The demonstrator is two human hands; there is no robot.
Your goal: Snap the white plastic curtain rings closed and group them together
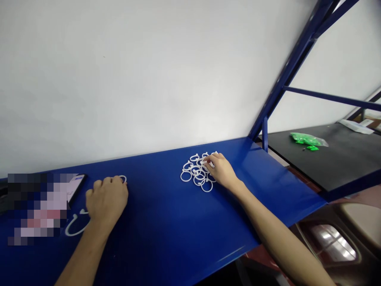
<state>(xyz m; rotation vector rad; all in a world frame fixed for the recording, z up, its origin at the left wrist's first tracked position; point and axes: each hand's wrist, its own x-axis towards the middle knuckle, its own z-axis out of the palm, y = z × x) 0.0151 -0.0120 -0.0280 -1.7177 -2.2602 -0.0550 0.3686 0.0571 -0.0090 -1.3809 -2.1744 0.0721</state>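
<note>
On the blue tabletop (166,214), a loose pile of white plastic rings (197,172) with small knobbed ends, like shower curtain rings, lies near the wall. My right hand (221,170) reaches into the right side of this pile, thumb and fingers pinched on a ring there. My left hand (107,198) is at the left, back of the hand up and fingers curled down. Part of a white ring (123,177) shows past its fingertips; the rest is hidden by the hand. Another white ring (68,230) lies flat beside my left wrist, partly covered by it.
A phone (76,186), partly pixelated, lies at the far left beside a dark object. Behind the table is a white wall (133,79). Blue metal posts (285,75) rise at the right. Beyond them, a black table (324,159) carries a bag of green pieces (308,139).
</note>
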